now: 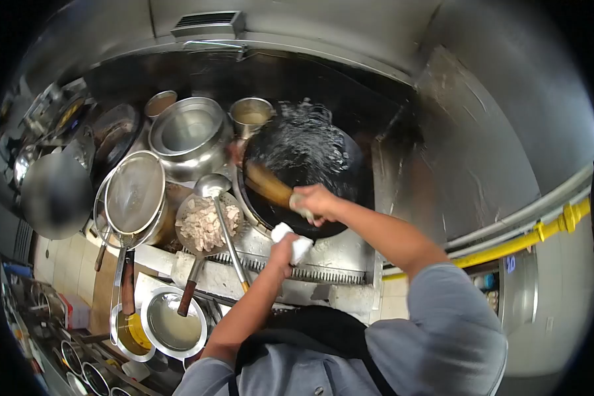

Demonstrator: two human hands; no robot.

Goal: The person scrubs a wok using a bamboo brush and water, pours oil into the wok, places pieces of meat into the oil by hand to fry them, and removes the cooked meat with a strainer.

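Note:
My right hand (318, 201) is closed around the handle end of a bamboo wok brush (268, 184), whose bristle end is blurred and points to the left side of the black wok (340, 188). Water (303, 135) splashes across the far part of the wok. My left hand (284, 254) grips a folded white cloth (301, 248) at the wok's near edge; whether the cloth pinches the rim is hidden. Left of the wok, a strainer (195, 260) heaped with pale meat slices (208, 224) has a long-handled ladle (226, 228) lying across it.
A large steel pot (188, 129) and a smaller pot (251, 113) stand behind. A round mesh strainer (135, 191) rests at left. Below it are a bowl of cloudy liquid (175, 321) and one with yellow oil (137, 333). A yellow pipe (495, 254) runs along the right.

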